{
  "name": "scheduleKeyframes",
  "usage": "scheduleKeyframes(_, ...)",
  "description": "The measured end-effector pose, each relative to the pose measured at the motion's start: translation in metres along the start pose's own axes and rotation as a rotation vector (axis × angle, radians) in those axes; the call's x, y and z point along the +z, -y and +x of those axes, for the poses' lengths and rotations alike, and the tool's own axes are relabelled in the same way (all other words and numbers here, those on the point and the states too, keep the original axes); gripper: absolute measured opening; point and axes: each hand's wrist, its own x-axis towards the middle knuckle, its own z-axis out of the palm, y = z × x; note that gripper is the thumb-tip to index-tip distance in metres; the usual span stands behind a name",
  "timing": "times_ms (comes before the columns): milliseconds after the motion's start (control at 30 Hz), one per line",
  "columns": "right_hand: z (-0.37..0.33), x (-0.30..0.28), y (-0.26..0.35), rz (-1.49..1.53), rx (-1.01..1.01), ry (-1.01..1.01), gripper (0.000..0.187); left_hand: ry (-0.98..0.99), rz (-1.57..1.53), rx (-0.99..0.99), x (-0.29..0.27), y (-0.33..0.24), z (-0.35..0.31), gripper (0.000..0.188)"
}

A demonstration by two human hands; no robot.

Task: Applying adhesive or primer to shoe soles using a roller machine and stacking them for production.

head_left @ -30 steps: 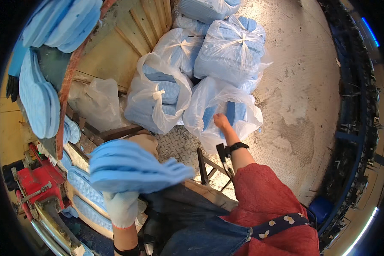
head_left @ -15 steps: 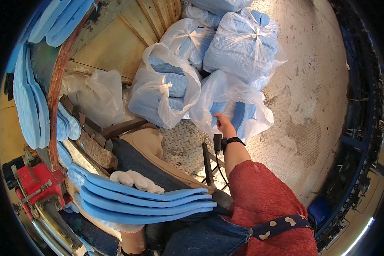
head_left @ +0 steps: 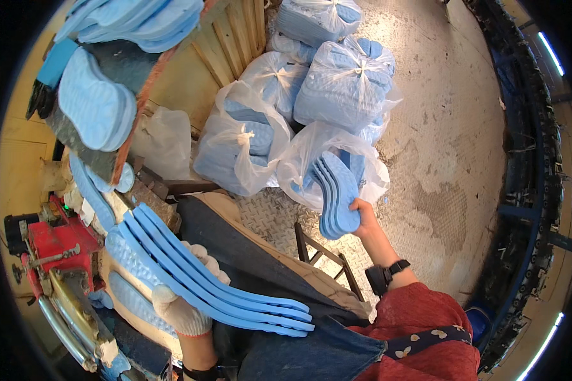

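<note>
My left hand [head_left: 178,312], in a white knitted glove, grips a fanned stack of long blue insoles [head_left: 213,289] at the lower left. Its fingertips show over the stack's far side. My bare right hand [head_left: 365,219] is closed on the end of another small stack of blue insoles [head_left: 342,190]. That stack stands tilted in front of the mouth of an open clear plastic bag [head_left: 376,174], which has more blue insoles inside. Next to it on the left is a second open bag [head_left: 219,155] with a knotted handle, also filled with insoles.
Tied bags of insoles [head_left: 340,89] are heaped behind the open ones. Loose insoles lie on a shelf [head_left: 147,95] at the upper left. A red machine [head_left: 60,232] stands at the left, a dark metal frame [head_left: 527,216] along the right. A small metal frame [head_left: 327,257] is near my knees.
My right hand has come back from the open bag and now shows a stack of insoles in its grip. The left-hand stack has tilted, its far end rising. The view has shifted.
</note>
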Motion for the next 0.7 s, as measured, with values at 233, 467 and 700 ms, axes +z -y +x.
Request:
scheduleKeyframes(233, -0.066, 0.074, -0.020, -0.310, 0.030, 0.239, 0.068, -0.029, -0.146, 0.034, -0.019, -0.028, -0.049, 0.063)
scheduleKeyframes(467, -0.075, 0.160, -0.042, -0.647, 0.268, 0.515, 0.080, -0.057, -0.231, 0.195, -0.071, -0.079, -0.126, 0.065)
scheduleKeyframes(700, -0.056, 0.232, -0.090, -0.835, 0.338, 0.719, 0.082, -0.417, -0.132, 0.294, -0.112, -0.086, -0.193, 0.048)
